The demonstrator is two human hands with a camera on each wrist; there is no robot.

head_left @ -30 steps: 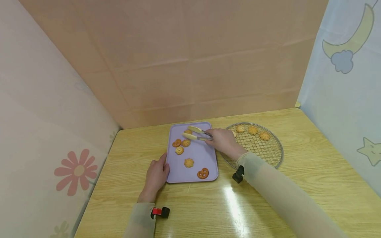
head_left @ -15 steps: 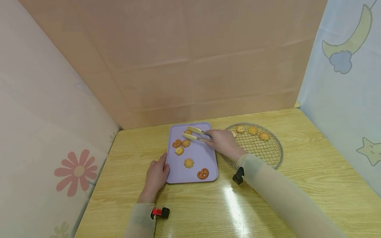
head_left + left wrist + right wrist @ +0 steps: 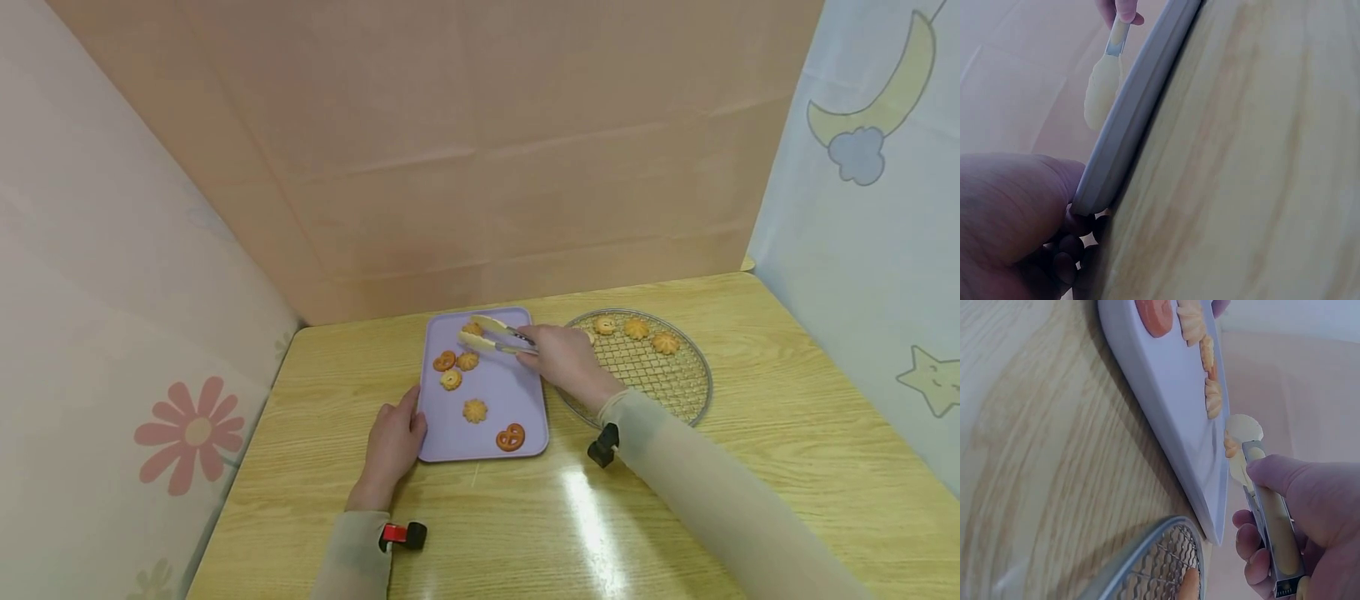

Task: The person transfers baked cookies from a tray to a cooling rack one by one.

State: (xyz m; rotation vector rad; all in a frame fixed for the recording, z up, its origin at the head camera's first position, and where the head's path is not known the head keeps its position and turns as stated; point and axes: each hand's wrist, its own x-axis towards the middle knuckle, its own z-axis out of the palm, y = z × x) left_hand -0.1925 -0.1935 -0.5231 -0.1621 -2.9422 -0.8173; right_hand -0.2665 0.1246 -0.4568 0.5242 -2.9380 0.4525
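Note:
My left hand (image 3: 393, 442) holds the left edge of a lilac tray (image 3: 510, 400); the left wrist view shows its thumb at the rim and fingers curled below. In my right hand (image 3: 562, 354) is a pair of tongs (image 3: 1275, 531), gripped around its metal and cream handles. The cream tips of the tongs stand on either side of a flower-shaped cookie (image 3: 1230, 445) over the tray's far end; whether they pinch it I cannot tell. Lying on the tray are a swirl cookie (image 3: 451, 380), a pretzel (image 3: 511, 437), another pretzel (image 3: 445, 361) and more flower-shaped cookies (image 3: 475, 411).
Right of the tray lies a round wire rack (image 3: 660, 383) with several cookies (image 3: 637, 328) along its far side. My right forearm crosses in front of the rack. A pinkish-brown backdrop (image 3: 480, 167) rises behind the wooden table (image 3: 322, 375), with patterned cloth walls at both sides.
The tips of the tongs and the cookie between them have shifted very slightly toward the tray's far edge. The left hand stays at the tray's edge.

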